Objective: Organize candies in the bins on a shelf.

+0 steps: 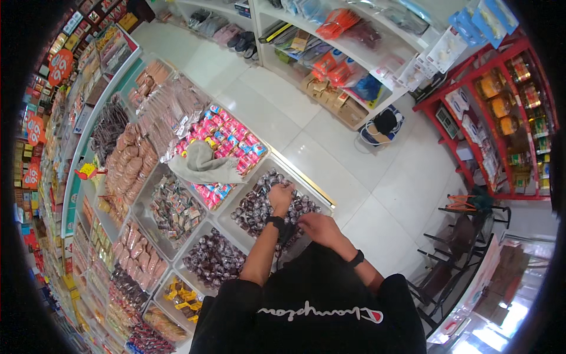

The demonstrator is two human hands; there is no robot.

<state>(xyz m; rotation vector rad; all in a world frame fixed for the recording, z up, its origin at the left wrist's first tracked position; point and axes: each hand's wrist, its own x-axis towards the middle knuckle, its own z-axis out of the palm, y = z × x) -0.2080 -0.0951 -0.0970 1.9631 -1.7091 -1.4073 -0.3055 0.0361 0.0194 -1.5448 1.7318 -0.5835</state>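
Observation:
My left hand [281, 197] is over a clear plastic bin [226, 216] of dark candies in twisted clear wrappers [254, 208]. Its fingers are bent down at the candies, and their tips are hidden. Nearer the bin's right edge, my right hand [322, 228] hangs with curled fingers above the same candies. I cannot make out whether either hand grips a piece. Dark bands circle both wrists. A grey cloth [205, 166] lies across pink and blue wrapped sweets [239, 146] just beyond. Another bin of similar dark candies [214, 261] sits to the left.
More bins hold small wrapped pieces [174, 208], bagged brown food [132, 159] and yellow-wrapped sweets [183, 298]. A gold-edged rim [305, 177] borders the display. Tiled floor [340, 155] lies beyond, with white shelving [258, 40], a red rack [482, 106] and dark chairs [457, 239].

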